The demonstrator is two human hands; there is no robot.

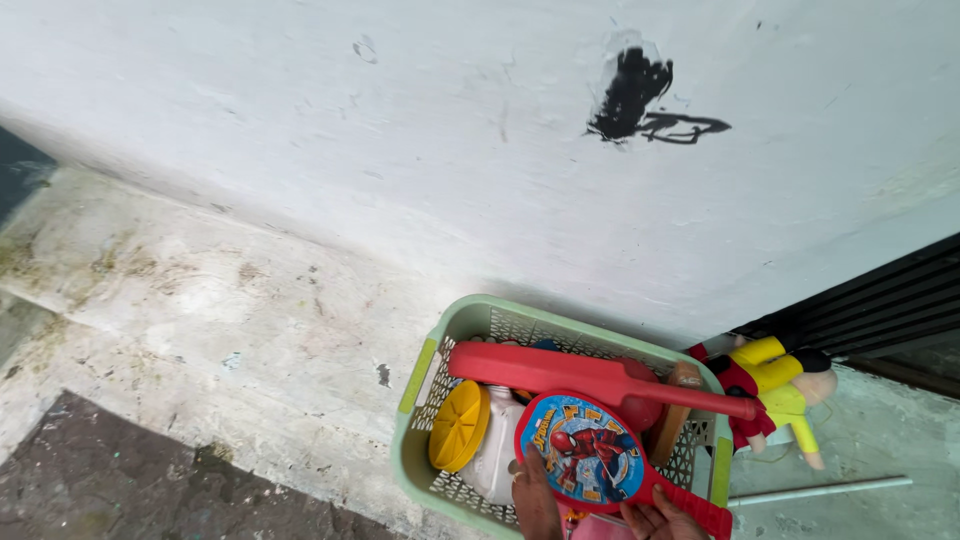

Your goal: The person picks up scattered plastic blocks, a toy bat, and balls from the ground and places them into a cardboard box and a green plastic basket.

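Head camera, looking down at a concrete step along a white wall: my two hands reach up from the bottom edge of the frame into a pale green plastic basket packed with toys.

My left hand lies against the lower left rim of a toy guitar, a round red one with a blue face bearing a cartoon superhero picture. Only the fingers show, pressed on the guitar's edge; whether they curl around it I cannot tell.

My right hand is at the guitar's red neck, fingertips touching it near the body. The rest of the hand is cut off by the frame, so I cannot say how firmly it grips.

The guitar rests tilted on top of the other toys, its neck pointing down to the right over the basket's rim. Behind it a red plastic bat lies across the basket, handle jutting out to the right. A yellow disc stands on edge at the left beside a white plastic toy.

Outside the basket, on the right, a doll in yellow and red lies against the wall, near a dark grille. A thin white rod lies on the floor below it.
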